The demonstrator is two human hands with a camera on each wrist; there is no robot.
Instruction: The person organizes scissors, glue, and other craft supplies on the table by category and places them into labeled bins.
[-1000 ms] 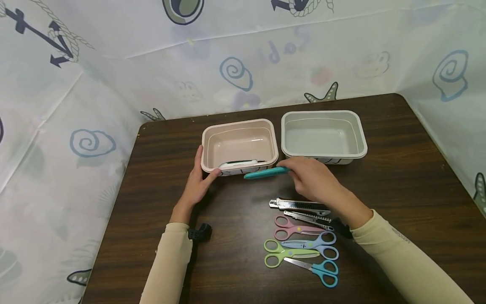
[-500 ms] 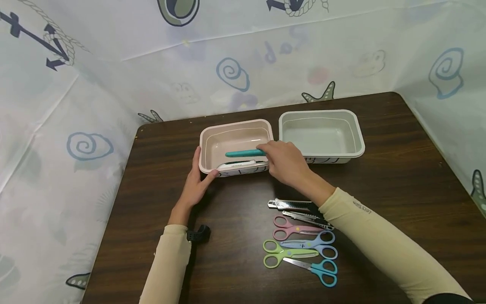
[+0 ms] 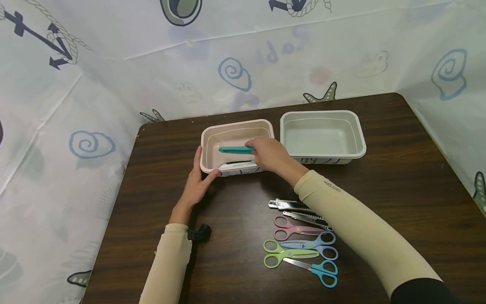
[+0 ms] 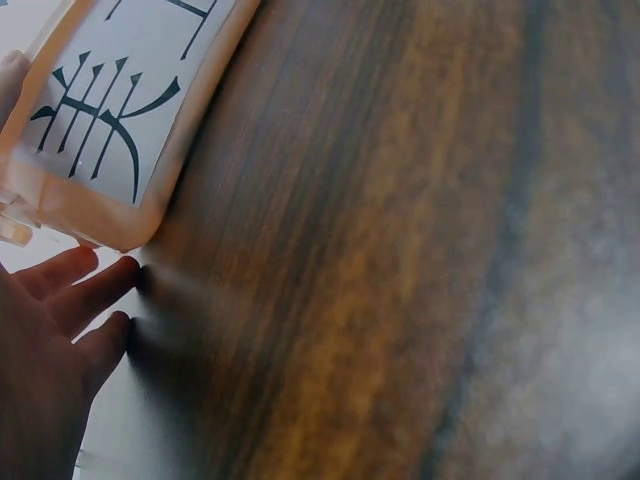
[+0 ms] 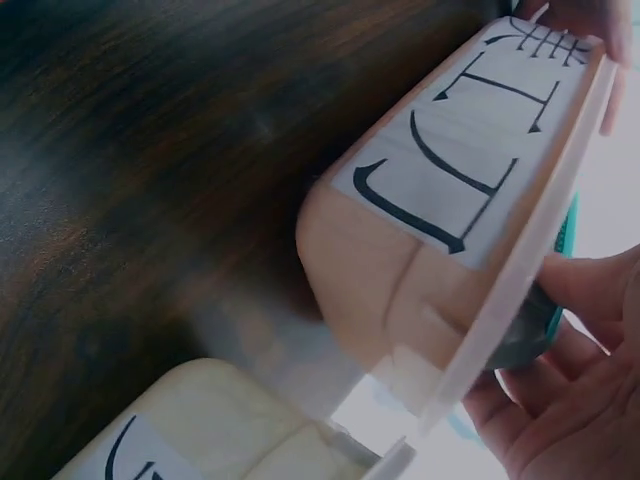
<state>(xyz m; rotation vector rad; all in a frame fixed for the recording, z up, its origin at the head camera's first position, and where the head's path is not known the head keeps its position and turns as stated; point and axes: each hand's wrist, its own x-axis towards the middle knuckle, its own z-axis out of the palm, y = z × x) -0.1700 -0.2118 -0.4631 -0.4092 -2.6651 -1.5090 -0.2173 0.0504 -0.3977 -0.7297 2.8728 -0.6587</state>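
Note:
My right hand (image 3: pixel 269 155) pinches a slim teal utility knife (image 3: pixel 234 149) and holds it level over the inside of the pink bin (image 3: pixel 236 124). In the right wrist view, a teal edge of the knife (image 5: pixel 570 225) shows behind the bin's rim, beside the thumb. A white and dark utility knife (image 3: pixel 237 164) lies along the bin's front wall. My left hand (image 3: pixel 194 185) holds the bin's front left corner, thumb at the front rim and fingers along the left side. The left wrist view shows the bin's labelled wall (image 4: pixel 110 110) near the fingers.
A grey-green bin (image 3: pixel 322 154) stands just right of the pink one. Nearer me lie two metal utility knives (image 3: pixel 290 204) and several scissors (image 3: pixel 300 242), partly under the right forearm. A printed curtain (image 3: pixel 243 42) hangs behind the table (image 3: pixel 152 169).
My right hand has carried the teal utility knife left and inward, from in front of the pink bin to over its inside. The left hand stays at the bin's corner.

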